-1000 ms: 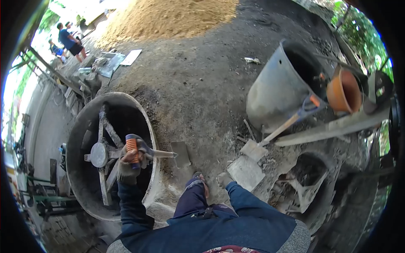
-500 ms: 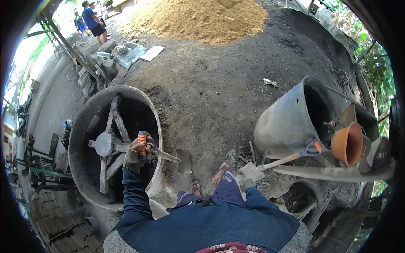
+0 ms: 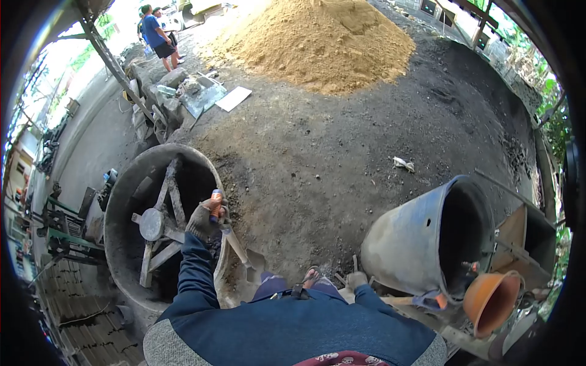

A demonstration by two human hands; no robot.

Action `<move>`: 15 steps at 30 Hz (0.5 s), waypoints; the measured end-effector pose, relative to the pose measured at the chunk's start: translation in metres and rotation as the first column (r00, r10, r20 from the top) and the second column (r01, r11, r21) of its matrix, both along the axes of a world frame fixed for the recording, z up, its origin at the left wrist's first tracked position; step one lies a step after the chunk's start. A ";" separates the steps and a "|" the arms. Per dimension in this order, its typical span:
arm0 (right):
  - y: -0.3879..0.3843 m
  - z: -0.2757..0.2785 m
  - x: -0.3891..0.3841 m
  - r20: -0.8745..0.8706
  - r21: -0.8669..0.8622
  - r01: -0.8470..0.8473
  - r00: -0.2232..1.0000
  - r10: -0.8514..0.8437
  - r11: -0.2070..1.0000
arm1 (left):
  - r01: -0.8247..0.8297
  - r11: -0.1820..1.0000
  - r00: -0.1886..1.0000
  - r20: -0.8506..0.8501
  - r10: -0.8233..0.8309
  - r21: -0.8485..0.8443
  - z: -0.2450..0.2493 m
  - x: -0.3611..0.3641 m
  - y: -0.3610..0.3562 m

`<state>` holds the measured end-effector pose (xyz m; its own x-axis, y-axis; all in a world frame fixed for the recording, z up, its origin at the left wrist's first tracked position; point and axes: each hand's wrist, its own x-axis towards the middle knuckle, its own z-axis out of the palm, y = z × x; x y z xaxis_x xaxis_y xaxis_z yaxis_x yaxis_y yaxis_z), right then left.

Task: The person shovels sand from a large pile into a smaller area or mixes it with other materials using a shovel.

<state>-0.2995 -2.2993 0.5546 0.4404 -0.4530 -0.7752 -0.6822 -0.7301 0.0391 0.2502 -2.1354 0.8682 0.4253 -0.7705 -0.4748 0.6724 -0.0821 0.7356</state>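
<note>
My left hand [image 3: 206, 221], in a worn glove, is closed around the orange grip of a shovel [image 3: 235, 244]. Its shaft slants down to the right, and the blade [image 3: 256, 266] rests near the ground by my feet. Just beyond that hand is the rim of a large round mixer drum [image 3: 111, 213], with a hub and paddle arms inside. My right hand [image 3: 356, 280], also gloved, hangs low beside my leg; its fingers are too small to make out. Near it lies a second shovel [image 3: 430, 300] with a blue and orange handle, its blade mostly hidden.
A big metal barrel [image 3: 406, 235] lies on its side at the right, an orange bucket [image 3: 488, 305] beside it. Ahead rises a sand pile [image 3: 323, 46]. A person in a blue shirt [image 3: 152, 30] stands far left, near a white board [image 3: 234, 98] and rubble.
The view has tilted up, showing more of the sand pile. My left hand, with the shovel, has moved from over the drum's inside to its right rim. The shovel's handle has tilted.
</note>
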 end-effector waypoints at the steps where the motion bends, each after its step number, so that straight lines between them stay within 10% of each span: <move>1: -0.034 0.005 0.014 0.091 -0.076 -0.168 0.980 0.174 0.983 | 0.050 0.998 0.999 0.012 -0.051 0.022 0.001 0.001 -0.018; 2: -0.065 0.009 0.029 0.168 -0.162 -0.321 0.923 0.346 0.933 | 0.101 0.994 0.995 0.021 -0.102 0.047 -0.001 0.000 -0.032; 4: -0.122 0.013 0.064 0.338 0.305 0.435 0.782 -0.523 0.847 | 0.109 0.992 0.994 -0.001 -0.109 0.063 -0.007 -0.005 -0.058; 6: -0.173 0.016 0.097 0.058 0.680 0.727 0.073 -0.996 0.093 | 0.107 0.989 0.994 0.004 -0.108 0.100 -0.007 -0.014 -0.081; 12: -0.236 0.041 0.151 0.293 0.564 0.739 0.237 -0.926 0.367 | 0.126 0.975 0.989 0.048 -0.136 0.182 -0.027 -0.003 -0.140; 14: -0.241 0.050 0.149 0.308 0.094 0.219 0.921 -0.238 0.971 | 0.139 0.967 0.989 0.027 -0.148 0.215 -0.027 0.015 -0.161; 15: -0.247 0.056 0.148 0.136 -0.105 -0.219 0.963 0.232 0.970 | 0.147 0.959 0.988 0.009 -0.154 0.241 -0.031 0.028 -0.170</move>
<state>-0.1518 -2.5463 0.6109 0.6448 -0.3919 -0.6562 -0.5029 -0.8641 0.0218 0.2787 -2.3059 0.8367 0.3285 -0.6923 -0.6425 0.6182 -0.3567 0.7004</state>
